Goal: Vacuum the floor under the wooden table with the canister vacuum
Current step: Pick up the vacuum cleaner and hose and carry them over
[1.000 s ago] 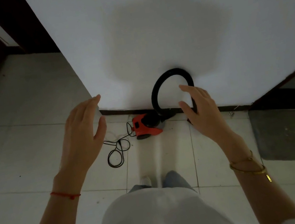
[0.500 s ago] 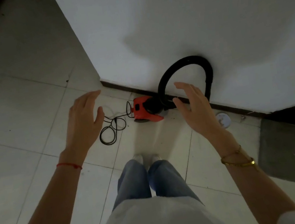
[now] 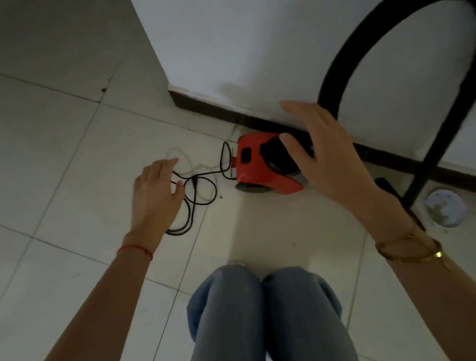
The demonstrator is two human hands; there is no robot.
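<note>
The red canister vacuum (image 3: 263, 166) sits on the tiled floor (image 3: 34, 152) against the dark baseboard (image 3: 212, 111), its black hose (image 3: 394, 25) arching up the white wall (image 3: 265, 16). Best to lift it by the body, gathering the loose power cord (image 3: 197, 193) first. The right hand (image 3: 324, 152) hovers spread over the vacuum, grip apart; the left hand (image 3: 156, 194) reaches over the cord, fingers relaxed, holding nothing.
</note>
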